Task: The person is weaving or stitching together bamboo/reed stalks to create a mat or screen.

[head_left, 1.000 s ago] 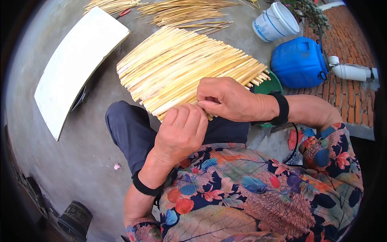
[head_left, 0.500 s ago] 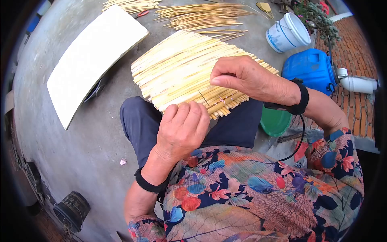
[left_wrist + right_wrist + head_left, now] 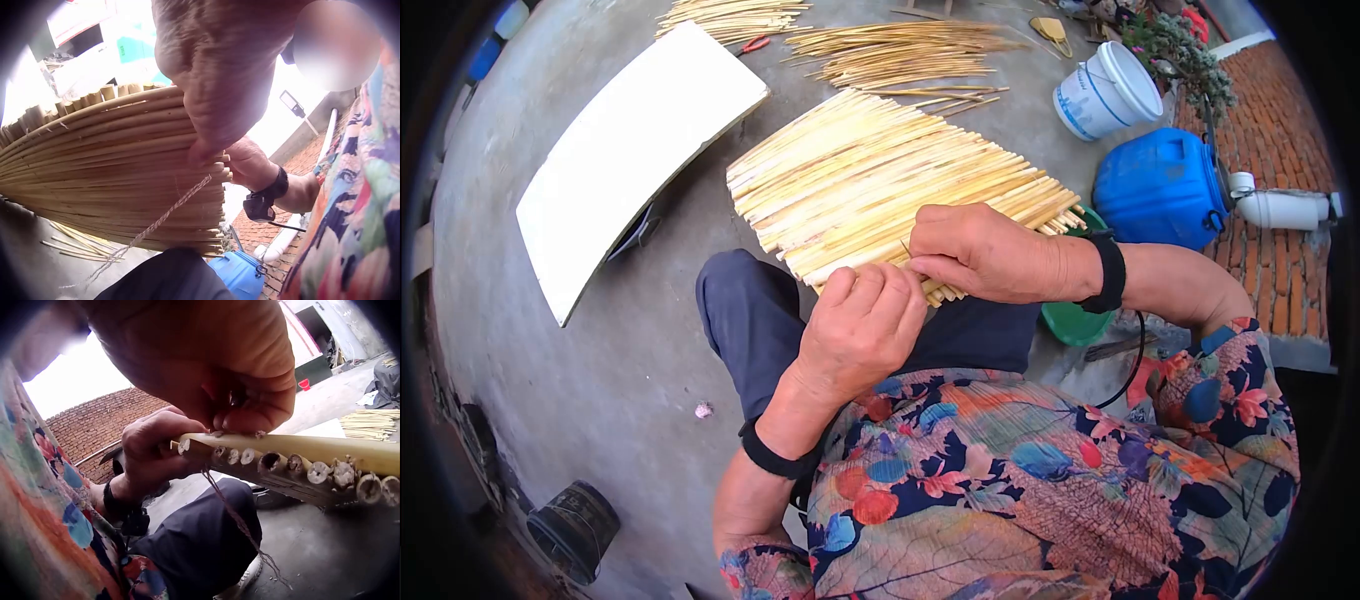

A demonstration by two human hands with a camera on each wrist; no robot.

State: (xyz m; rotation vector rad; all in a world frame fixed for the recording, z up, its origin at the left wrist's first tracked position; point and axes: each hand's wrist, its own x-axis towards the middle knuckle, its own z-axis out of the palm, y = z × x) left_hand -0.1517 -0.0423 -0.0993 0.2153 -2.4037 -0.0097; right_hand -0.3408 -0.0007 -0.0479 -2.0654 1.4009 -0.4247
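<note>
left hand [image 3: 862, 322] grips stalk mat [image 3: 890, 180] edge; right hand [image 3: 980, 255] pinches needle [image 3: 905, 246]; floor [image 3: 620, 400] leftward

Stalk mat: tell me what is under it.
Below the stalk mat, the right wrist view shows a twisted cord hanging, a dark trouser leg and grey floor. From the head view, the mat covers whatever lies directly beneath.

I see smooth, slightly glossy woody stalks [image 3: 880, 170], rough fibrous twisted cord [image 3: 165, 215], smooth blue plastic drum [image 3: 1155, 185], rough matt bricks [image 3: 1268, 120].
</note>
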